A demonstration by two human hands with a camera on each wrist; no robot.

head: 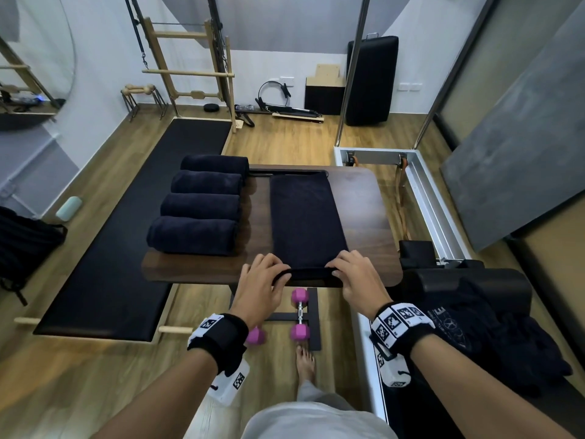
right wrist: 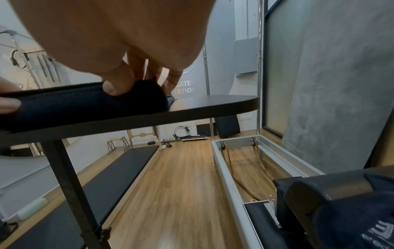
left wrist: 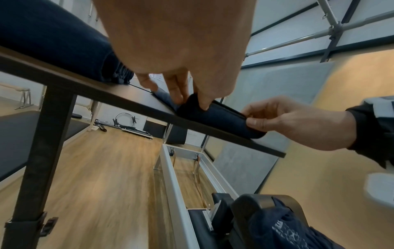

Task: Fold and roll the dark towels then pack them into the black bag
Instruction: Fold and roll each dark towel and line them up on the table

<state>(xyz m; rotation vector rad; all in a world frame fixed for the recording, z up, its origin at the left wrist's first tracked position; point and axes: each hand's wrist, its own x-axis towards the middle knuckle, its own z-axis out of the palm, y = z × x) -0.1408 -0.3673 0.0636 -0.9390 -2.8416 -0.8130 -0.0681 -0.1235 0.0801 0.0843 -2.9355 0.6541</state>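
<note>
Your left hand (head: 260,278) and right hand (head: 354,278) both have their grip clamped on the near end of the folded dark towel (head: 305,220), fingers curled over the top and thumbs tucked under a small first roll that sits right at the near edge of the bench (head: 370,217). The rest of that towel lies flat as a long strip running away from you, its far end close to the bench's far edge. Just left of it, four rolled towels (head: 202,205) lie side by side, the farthest overhanging the far left corner. Bare wood shows to the right of the strip, up to the rounded right edge. The black bag (head: 25,239) sits on the floor well to your left. Pink dumbbells (head: 300,312) lie on the floor under the near edge, by your foot
</note>
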